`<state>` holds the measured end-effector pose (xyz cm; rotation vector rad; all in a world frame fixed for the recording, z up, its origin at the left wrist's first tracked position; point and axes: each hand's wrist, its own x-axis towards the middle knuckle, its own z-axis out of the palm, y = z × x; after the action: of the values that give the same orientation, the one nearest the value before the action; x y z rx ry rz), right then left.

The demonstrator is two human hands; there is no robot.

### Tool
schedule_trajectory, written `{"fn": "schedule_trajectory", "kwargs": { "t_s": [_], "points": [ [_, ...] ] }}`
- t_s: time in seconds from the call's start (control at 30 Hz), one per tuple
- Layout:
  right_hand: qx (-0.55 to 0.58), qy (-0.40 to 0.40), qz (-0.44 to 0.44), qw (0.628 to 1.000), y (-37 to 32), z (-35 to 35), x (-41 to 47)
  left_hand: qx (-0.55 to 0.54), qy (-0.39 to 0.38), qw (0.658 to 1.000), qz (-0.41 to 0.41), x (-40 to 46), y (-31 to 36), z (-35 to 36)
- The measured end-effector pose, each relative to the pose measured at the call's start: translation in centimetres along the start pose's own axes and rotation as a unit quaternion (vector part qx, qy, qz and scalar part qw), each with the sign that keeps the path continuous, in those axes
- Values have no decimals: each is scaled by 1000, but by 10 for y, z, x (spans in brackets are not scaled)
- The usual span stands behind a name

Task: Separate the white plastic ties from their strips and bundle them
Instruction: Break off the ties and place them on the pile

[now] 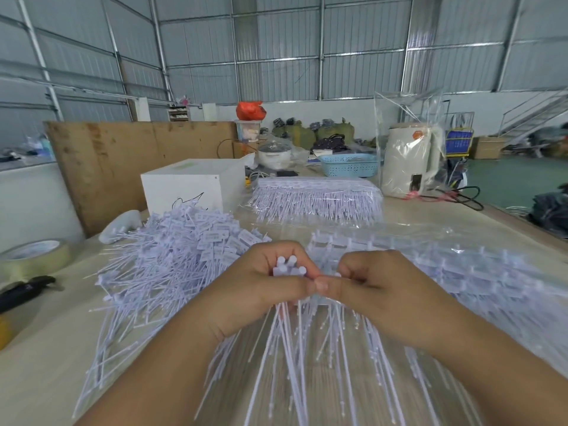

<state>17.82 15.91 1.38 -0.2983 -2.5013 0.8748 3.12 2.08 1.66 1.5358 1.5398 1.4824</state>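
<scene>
My left hand grips a small bunch of white plastic ties by their heads; the thin tails fan out toward me below the hands. My right hand pinches a tie on the strip that lies on clear plastic just right of the bunch. The two thumbs nearly touch at the table's centre. A big loose heap of separated ties lies to the left. A stack of uncut strips sits further back.
A roll of tape and a black tool lie at the left edge. A white box, a blue basket and a bagged white appliance stand behind. A brown board leans at the back left.
</scene>
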Motion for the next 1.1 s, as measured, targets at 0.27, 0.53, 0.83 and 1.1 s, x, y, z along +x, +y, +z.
{"fn": "schedule_trajectory", "kwargs": {
  "t_s": [0.27, 0.53, 0.83, 1.1],
  "points": [
    [35, 45, -17, 998, -4, 2, 1, 17, 78, 996, 26, 3, -3, 8],
    [77, 205, -27, 975, -8, 11, 2, 2, 244, 969, 45, 8, 3, 21],
    [115, 40, -73, 990, -6, 6, -2, 26, 96, 995, 20, 2, 5, 19],
    [133, -17, -43, 990, -3, 3, 0, 0, -27, 999, 25, -1, 5, 12]
  ]
}}
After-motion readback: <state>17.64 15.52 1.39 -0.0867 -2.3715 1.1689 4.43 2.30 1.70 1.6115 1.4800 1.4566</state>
